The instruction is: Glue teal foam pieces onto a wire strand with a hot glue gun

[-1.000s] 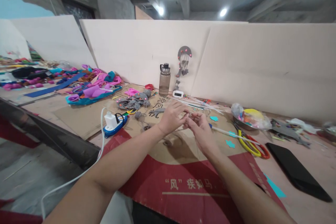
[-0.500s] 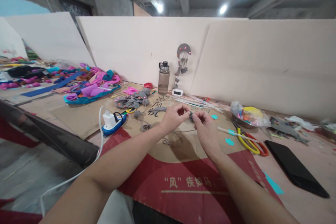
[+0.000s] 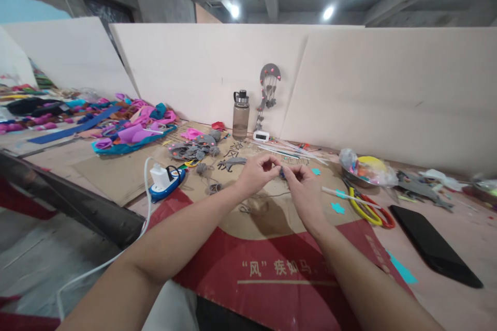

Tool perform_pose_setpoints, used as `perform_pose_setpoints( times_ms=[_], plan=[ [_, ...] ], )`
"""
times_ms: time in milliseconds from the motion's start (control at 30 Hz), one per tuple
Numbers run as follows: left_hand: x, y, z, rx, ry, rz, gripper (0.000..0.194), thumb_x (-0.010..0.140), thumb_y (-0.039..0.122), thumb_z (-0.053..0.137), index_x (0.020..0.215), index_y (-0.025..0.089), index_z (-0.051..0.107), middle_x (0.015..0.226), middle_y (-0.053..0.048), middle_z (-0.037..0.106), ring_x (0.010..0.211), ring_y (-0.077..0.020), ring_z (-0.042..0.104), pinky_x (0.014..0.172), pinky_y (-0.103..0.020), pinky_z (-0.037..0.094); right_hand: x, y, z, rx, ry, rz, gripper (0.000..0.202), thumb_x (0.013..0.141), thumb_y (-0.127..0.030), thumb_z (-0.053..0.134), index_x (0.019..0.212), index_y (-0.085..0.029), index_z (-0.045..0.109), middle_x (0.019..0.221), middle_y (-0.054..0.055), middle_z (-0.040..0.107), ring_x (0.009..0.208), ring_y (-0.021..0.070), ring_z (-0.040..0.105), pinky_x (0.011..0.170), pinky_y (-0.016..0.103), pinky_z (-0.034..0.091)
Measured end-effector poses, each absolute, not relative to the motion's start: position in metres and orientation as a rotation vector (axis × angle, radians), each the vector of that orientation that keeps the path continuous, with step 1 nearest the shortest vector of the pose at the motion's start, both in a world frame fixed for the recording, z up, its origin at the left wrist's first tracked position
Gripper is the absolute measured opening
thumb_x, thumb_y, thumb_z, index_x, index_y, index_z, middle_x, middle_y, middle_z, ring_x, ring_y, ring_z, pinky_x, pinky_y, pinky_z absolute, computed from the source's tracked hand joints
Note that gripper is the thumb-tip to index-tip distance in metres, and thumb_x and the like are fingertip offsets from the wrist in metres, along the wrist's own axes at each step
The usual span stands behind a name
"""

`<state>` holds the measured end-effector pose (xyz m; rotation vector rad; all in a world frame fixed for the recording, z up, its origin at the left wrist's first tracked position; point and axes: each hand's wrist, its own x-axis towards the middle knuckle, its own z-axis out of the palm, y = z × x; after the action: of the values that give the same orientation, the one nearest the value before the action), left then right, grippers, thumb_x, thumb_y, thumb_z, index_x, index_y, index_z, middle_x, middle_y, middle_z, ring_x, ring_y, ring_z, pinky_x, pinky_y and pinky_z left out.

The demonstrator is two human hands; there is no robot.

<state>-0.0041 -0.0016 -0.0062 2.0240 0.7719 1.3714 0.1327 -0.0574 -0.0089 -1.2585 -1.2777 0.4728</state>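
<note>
My left hand (image 3: pixel 257 175) and my right hand (image 3: pixel 305 191) meet above the cardboard, thumbs and fingertips pinched together. Between them is a small dark grey piece (image 3: pixel 282 175), mostly hidden by the fingers, so its kind is unclear. Thin grey yarn (image 3: pixel 274 195) trails below the hands onto the cardboard sheet (image 3: pixel 248 227). Just left of the left hand lies a curved grey felt strip (image 3: pixel 234 162). A small ball of grey yarn (image 3: pixel 202 168) rests farther left.
A water bottle (image 3: pixel 240 116) stands at the back, beside a hanging grey felt moon (image 3: pixel 270 75). Blue power strip (image 3: pixel 167 186) with white cable is at left. Scissors (image 3: pixel 368 207), a black phone (image 3: pixel 435 245), turquoise felt flowers (image 3: pixel 337 208) and a metal bowl (image 3: pixel 363 181) lie right.
The view has shifted very slightly. Both hands stay pinched together in about the same place, with only small finger movement around the grey piece.
</note>
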Motion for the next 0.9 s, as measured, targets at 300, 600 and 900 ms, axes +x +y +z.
perform_pose_setpoints(
  times_ms=[300, 600, 900],
  plan=[
    [-0.005, -0.001, -0.005, 2.028, 0.764, 1.317, 0.011, 0.08, 0.026, 0.059, 0.079, 0.016, 0.065, 0.065, 0.003, 0.054, 0.062, -0.01, 0.045, 0.06, -0.023, 0.036, 0.135, -0.057, -0.011, -1.28, -1.307, 0.433, 0.025, 0.083, -0.042, 0.061, 0.076, -0.019, 0.058, 0.07, 0.0, 0.058, 0.065, 0.0142, 0.048, 0.066, 0.029, 0.037],
    [-0.005, 0.006, -0.007, 1.954, 0.669, 1.219, 0.016, 0.082, 0.03, 0.061, 0.083, 0.015, 0.067, 0.071, 0.001, 0.059, 0.064, -0.0092, 0.049, 0.061, -0.022, 0.039, 0.141, -0.053, -0.011, -1.253, -1.323, 0.498, 0.03, 0.083, -0.048, 0.06, 0.088, -0.019, 0.061, 0.071, -0.001, 0.057, 0.063, 0.0138, 0.045, 0.059, 0.028, 0.035],
    [-0.004, 0.012, -0.013, 1.761, 0.627, 1.025, 0.018, 0.081, 0.028, 0.066, 0.089, 0.012, 0.066, 0.074, -0.004, 0.068, 0.066, -0.0108, 0.063, 0.065, -0.024, 0.05, 0.144, -0.054, -0.005, -1.296, -1.33, 0.454, 0.028, 0.077, -0.046, 0.061, 0.076, -0.018, 0.062, 0.061, -0.001, 0.056, 0.056, 0.0133, 0.043, 0.056, 0.029, 0.035]
  ],
)
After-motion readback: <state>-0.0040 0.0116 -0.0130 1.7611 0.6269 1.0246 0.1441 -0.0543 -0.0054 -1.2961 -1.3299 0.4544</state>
